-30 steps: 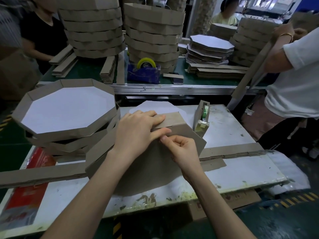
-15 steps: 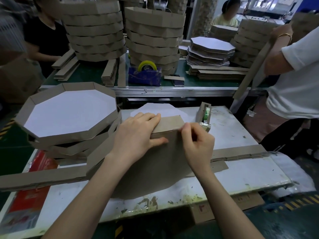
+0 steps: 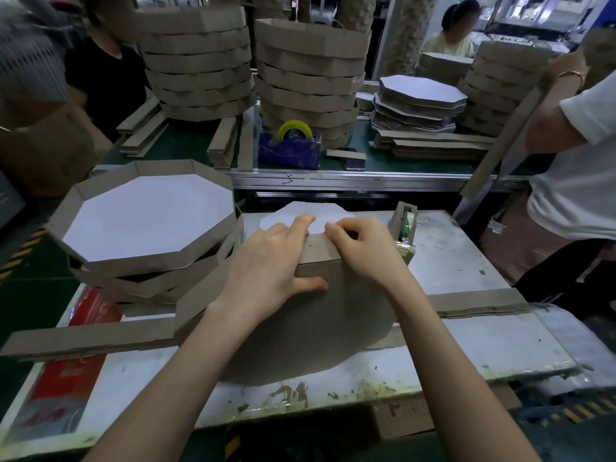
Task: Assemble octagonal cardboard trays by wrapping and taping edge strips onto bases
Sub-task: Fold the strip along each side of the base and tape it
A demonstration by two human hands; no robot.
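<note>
**Two hands press an edge strip onto an octagonal tray base**

Head view, looking down on a white table (image 3: pixel 483 345). Clock directions are taken from the hands at the centre.

At 9 o'clock stands a stack (image 3: pixel 206 248) of finished trays, with brown walls round white floors. At 8 o'clock a long cardboard band (image 3: pixel 90 338) lies flat across the table's left part, over a red packet (image 3: pixel 70 378).

In the centre the base (image 3: pixel 316 328) shows its brown side to the camera. The strip (image 3: pixel 320 253) runs along its far edge.

The left hand (image 3: pixel 266 265) lies flat on the strip's left part. Its fingers are straight and reach over the strip, its thumb presses the base, and it grasps nothing. Just beside it, the right hand (image 3: pixel 363 251) has its fingers curled over the strip's far edge, clamped on it. The two sets of fingertips nearly meet.

A white octagonal sheet (image 3: pixel 300 211) shows at 12 o'clock, just beyond the strip. At 2 o'clock a small dispenser (image 3: pixel 405 228) with a green roll stands just beside the right hand. At 4 o'clock spare strips (image 3: pixel 480 303) lie flat, partly under the base.

Beyond a gap at 12 o'clock is a green bench (image 3: pixel 186 151). It carries tall stacks (image 3: pixel 310 71) of trays, a blue dispenser (image 3: pixel 290 148) with a yellow roll, and, at 1 o'clock, a pile (image 3: pixel 420 98) of white bases.

A person in black (image 3: pixel 106 78) stands at 10 o'clock. A person in white (image 3: pixel 580 161) stands at 2 o'clock.
</note>
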